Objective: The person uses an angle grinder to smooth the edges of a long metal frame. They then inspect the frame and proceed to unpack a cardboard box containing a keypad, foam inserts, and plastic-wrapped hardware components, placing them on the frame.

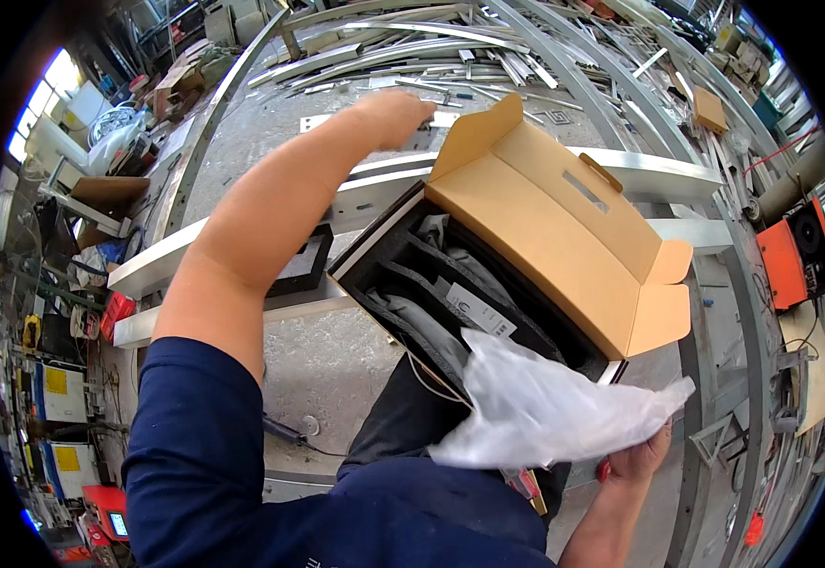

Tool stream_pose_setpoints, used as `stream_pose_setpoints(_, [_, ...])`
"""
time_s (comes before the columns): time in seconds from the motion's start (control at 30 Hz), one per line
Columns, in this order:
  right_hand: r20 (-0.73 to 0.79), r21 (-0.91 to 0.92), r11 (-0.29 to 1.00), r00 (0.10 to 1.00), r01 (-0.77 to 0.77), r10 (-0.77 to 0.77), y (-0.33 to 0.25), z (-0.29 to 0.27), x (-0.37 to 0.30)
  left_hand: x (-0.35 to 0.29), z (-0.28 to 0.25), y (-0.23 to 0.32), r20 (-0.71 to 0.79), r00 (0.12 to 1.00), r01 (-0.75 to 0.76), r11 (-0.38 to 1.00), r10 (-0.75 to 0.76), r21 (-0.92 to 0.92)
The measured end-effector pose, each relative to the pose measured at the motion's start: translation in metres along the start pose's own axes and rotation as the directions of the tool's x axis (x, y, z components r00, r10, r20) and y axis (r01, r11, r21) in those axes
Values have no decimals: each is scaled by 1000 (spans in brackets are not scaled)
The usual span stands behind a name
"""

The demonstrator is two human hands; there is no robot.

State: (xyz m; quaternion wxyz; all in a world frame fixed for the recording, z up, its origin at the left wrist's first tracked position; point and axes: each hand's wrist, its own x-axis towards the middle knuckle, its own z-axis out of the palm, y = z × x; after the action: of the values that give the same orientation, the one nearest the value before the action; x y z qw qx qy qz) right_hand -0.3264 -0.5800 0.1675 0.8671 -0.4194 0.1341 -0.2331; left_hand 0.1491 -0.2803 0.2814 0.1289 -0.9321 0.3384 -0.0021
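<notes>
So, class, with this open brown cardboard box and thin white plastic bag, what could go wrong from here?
The thin white plastic bag, held at one end by the right hand, might slip or snag.
The open brown cardboard box lies aslant over silver metal beams; it could slide, though its support is mostly hidden.
If it tipped, the grey pieces in its black foam lining might fall out.
</notes>
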Motion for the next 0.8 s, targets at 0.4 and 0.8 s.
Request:
stream_pose_setpoints(0.4, [-137, 94, 996, 990, 7, 6, 5, -6, -4, -137, 51, -146, 135, 799, 530, 582, -586, -617])
stream_pose_setpoints(0.8, [327, 11, 997, 942, -74, 67, -34, 5, 26, -304, 181, -55, 360, 746, 226, -296, -560, -928])
